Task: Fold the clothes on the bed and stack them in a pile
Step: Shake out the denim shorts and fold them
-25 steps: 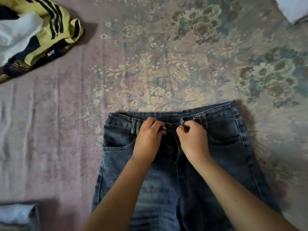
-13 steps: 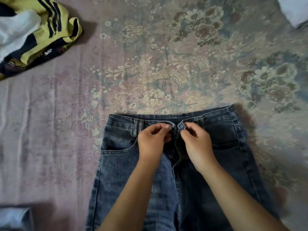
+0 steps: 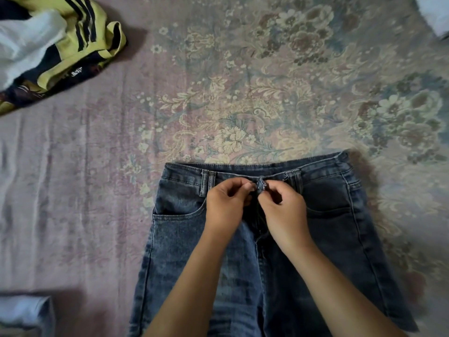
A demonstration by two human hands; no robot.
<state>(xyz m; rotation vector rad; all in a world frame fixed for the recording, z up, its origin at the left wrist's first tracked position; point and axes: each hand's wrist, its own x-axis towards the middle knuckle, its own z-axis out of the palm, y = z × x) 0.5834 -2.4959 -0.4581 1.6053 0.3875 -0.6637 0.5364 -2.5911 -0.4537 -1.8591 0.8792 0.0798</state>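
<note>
A pair of dark blue jeans (image 3: pixel 179 239) lies flat, front up, on the bed, waistband away from me and legs running off the bottom edge. My left hand (image 3: pixel 226 205) pinches the waistband just left of the fly. My right hand (image 3: pixel 284 210) pinches the waistband flap just right of it. The two hands almost touch at the button closure, and the fly below them gapes a little. A heap of unfolded clothes (image 3: pixel 48 52), yellow with dark stripes plus a white piece, sits at the top left.
The bed is covered by a pinkish floral sheet (image 3: pixel 243 93). A light blue-white fabric item (image 3: pixel 24 314) lies at the bottom left corner. Another white item (image 3: pixel 435 13) pokes in at the top right corner.
Both hands have stayed at the fly, with the fingers now pinching the two waistband ends closer together. The view has shifted slightly, so the jeans sit lower in frame.
</note>
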